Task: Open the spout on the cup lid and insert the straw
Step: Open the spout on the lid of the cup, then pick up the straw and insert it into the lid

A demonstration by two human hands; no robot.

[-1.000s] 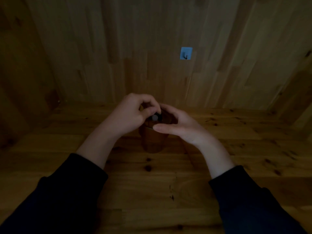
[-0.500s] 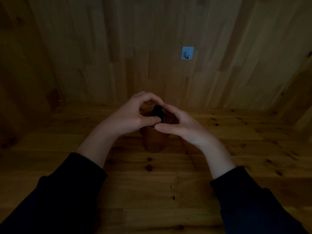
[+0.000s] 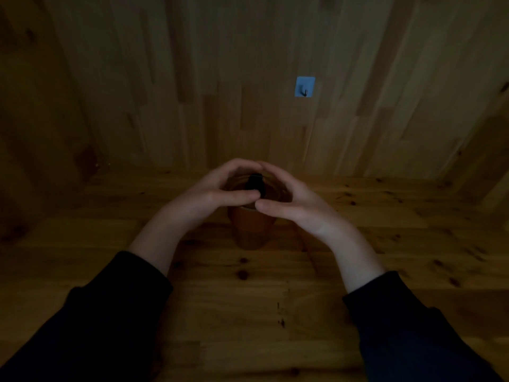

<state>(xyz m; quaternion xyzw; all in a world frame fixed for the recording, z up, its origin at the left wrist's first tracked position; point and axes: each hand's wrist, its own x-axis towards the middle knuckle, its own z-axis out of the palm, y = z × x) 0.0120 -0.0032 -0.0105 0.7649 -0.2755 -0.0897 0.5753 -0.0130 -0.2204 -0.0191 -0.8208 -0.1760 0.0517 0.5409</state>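
Note:
An orange-brown cup (image 3: 249,226) stands upright on the wooden table (image 3: 248,299), in the middle of the dim view. Its lid (image 3: 278,193) shows between my hands, with a dark spout flap (image 3: 255,183) raised at its centre. My left hand (image 3: 217,193) curls around the lid's left rim, thumb lying across the front by the flap. My right hand (image 3: 289,199) cups the right rim, thumb pointing left under the left thumb. A thin dark line that may be the straw (image 3: 307,249) lies on the table right of the cup, partly under my right wrist.
A wooden wall (image 3: 248,78) rises just behind the cup. A small blue adhesive hook (image 3: 304,86) is stuck on it, up and to the right. Wooden side panels close in at far left and far right. Dark sleeves cover both forearms.
The small pale spot on the lid is no longer visible; the dark flap now stands up. Both hands have closed in around the lid's rim, fingertips meeting at the back.

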